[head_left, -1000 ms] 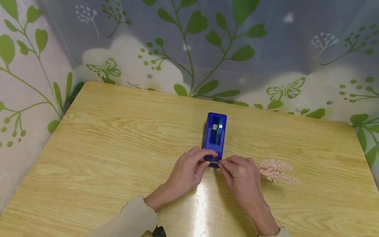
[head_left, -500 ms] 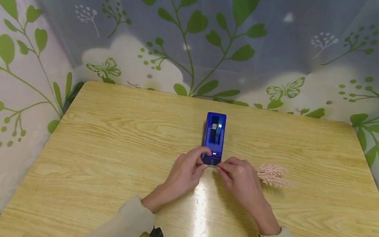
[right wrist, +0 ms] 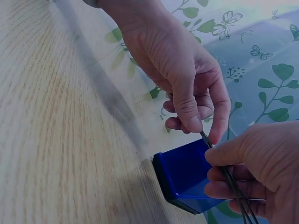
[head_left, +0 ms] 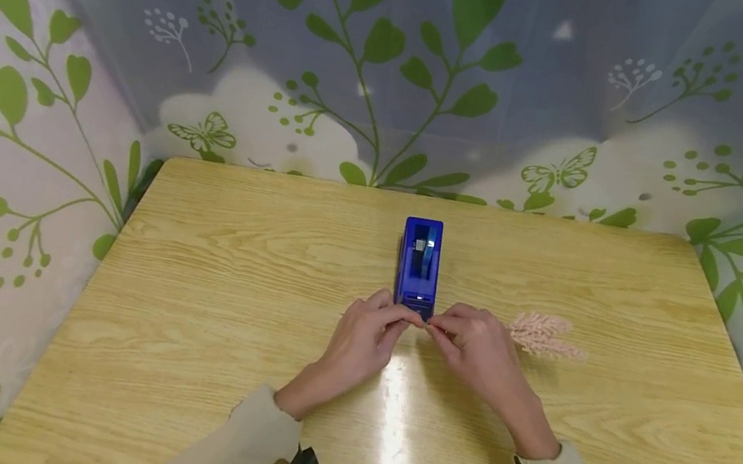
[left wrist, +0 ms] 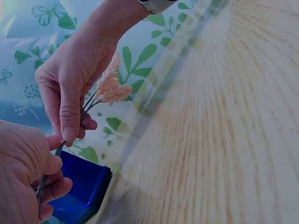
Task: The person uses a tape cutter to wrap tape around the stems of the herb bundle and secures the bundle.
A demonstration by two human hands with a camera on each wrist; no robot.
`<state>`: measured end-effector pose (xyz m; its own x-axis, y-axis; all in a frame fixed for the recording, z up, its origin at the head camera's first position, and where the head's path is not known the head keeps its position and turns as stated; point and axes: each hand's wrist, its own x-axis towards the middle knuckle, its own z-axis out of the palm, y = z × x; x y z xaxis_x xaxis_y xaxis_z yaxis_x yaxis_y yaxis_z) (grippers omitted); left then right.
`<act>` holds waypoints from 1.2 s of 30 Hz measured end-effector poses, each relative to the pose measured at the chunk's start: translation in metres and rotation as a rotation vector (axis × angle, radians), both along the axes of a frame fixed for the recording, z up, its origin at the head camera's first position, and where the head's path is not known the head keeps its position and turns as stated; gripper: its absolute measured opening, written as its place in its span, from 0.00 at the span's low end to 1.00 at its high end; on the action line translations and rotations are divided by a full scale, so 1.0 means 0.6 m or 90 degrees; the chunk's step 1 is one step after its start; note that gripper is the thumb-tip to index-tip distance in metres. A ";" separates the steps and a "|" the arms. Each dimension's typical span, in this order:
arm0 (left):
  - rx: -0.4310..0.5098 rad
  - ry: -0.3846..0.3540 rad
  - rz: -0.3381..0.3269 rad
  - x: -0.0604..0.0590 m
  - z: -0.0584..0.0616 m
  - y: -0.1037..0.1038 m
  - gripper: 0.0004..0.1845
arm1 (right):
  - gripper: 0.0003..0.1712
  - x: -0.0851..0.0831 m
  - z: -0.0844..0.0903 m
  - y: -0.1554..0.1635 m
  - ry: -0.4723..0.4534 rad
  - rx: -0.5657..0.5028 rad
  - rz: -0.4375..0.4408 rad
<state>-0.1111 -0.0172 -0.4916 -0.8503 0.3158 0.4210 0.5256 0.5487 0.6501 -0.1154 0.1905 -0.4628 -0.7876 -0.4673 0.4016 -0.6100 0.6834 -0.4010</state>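
Observation:
A blue tape dispenser (head_left: 419,267) stands upright on the middle of the wooden table (head_left: 224,264). Just in front of its near end, my left hand (head_left: 402,319) and right hand (head_left: 444,329) meet fingertip to fingertip. Both pinch the thin dark stems (right wrist: 229,179) of a pink artificial sprig (head_left: 542,334), whose fluffy head sticks out to the right of my right hand. The left wrist view shows the sprig (left wrist: 110,88) behind my right hand (left wrist: 67,135) and the dispenser (left wrist: 79,191) below. In the right wrist view my left hand (right wrist: 201,128) grips the stems above the dispenser (right wrist: 184,175).
Sheets printed with green leaves and butterflies (head_left: 401,63) hang around the table at the back and on both sides. The table's far edge (head_left: 422,198) lies close behind the dispenser. Bare wood spreads left and right of my hands.
My left hand has come off the top of the dispenser's near end and now pinches the stems in front of it. The right hand and sprig have barely shifted.

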 end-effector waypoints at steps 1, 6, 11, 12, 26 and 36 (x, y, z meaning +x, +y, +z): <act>0.001 -0.001 0.001 0.000 0.001 0.000 0.10 | 0.04 0.000 0.001 0.000 -0.002 -0.002 0.002; -0.009 -0.011 0.003 0.002 0.002 -0.002 0.11 | 0.04 0.000 0.002 0.000 -0.015 -0.002 0.008; -0.028 -0.029 0.002 0.006 0.000 -0.002 0.11 | 0.03 0.001 0.000 0.001 -0.017 0.023 0.018; -0.032 -0.033 0.002 0.006 0.000 -0.002 0.11 | 0.03 0.000 -0.001 0.002 -0.015 0.029 0.020; -0.078 -0.167 -0.003 0.007 -0.012 0.003 0.09 | 0.09 0.003 -0.022 -0.005 -0.046 0.046 0.009; -0.001 -0.214 -0.038 0.010 -0.026 -0.013 0.04 | 0.10 0.004 -0.031 -0.016 -0.171 0.018 -0.005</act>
<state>-0.1050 -0.0250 -0.5072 -0.9212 0.3703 0.1192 0.3132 0.5243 0.7919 -0.1131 0.1810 -0.4811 -0.8676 -0.4691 0.1647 -0.4792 0.7007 -0.5286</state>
